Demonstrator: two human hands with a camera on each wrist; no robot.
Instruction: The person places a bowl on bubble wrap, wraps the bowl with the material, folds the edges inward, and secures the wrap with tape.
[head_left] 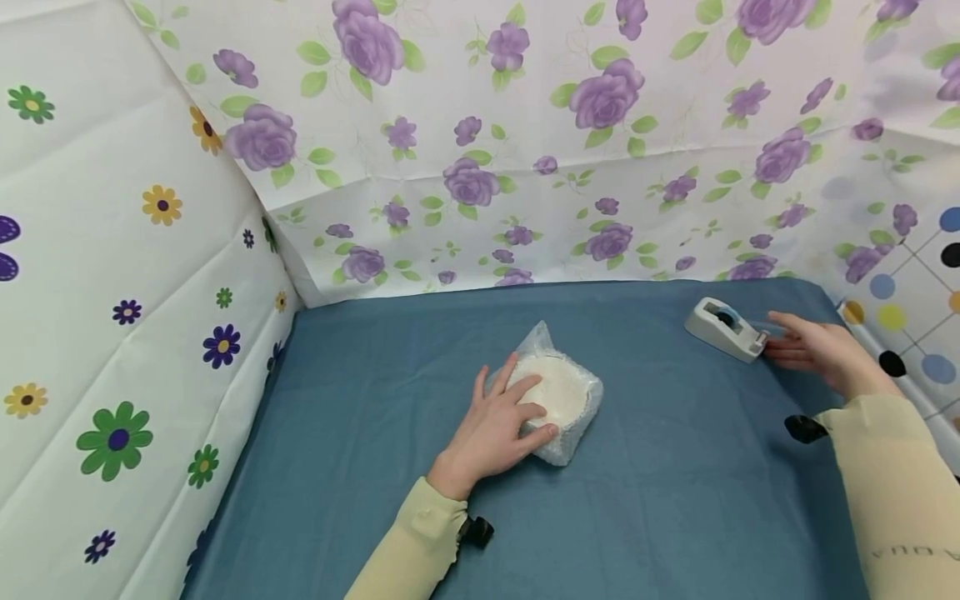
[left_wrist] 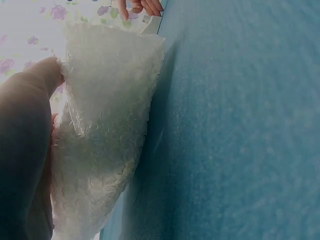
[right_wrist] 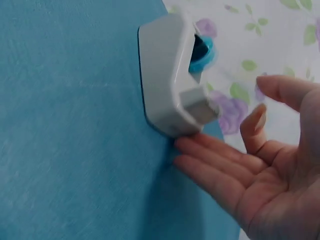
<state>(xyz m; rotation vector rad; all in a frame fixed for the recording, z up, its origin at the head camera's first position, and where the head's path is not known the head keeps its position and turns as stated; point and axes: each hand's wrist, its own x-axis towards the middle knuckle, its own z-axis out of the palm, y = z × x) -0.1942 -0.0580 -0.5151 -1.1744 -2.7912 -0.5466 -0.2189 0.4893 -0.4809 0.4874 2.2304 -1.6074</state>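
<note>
A bubble-wrapped package [head_left: 581, 408] with a round, cream-white top lies mid-table; what is inside is partly veiled by the wrap. My left hand [head_left: 497, 425] rests on its left side with fingers spread over the top. The left wrist view shows the wrap's bumpy side [left_wrist: 107, 115] close up, beside that hand. Toward the back right stands a white tape dispenser [head_left: 720, 331] holding a blue-edged roll [right_wrist: 202, 55]. Beside its front end is my right hand [head_left: 821, 346]; the lower fingertips are right at the dispenser's base, thumb and index finger apart.
A blue cloth [head_left: 360, 400] covers the table. Behind it hangs a white sheet with purple flowers [head_left: 465, 183]. Another flowered sheet [head_left: 150, 333] borders the left side, and a dotted sheet [head_left: 907, 308] the right.
</note>
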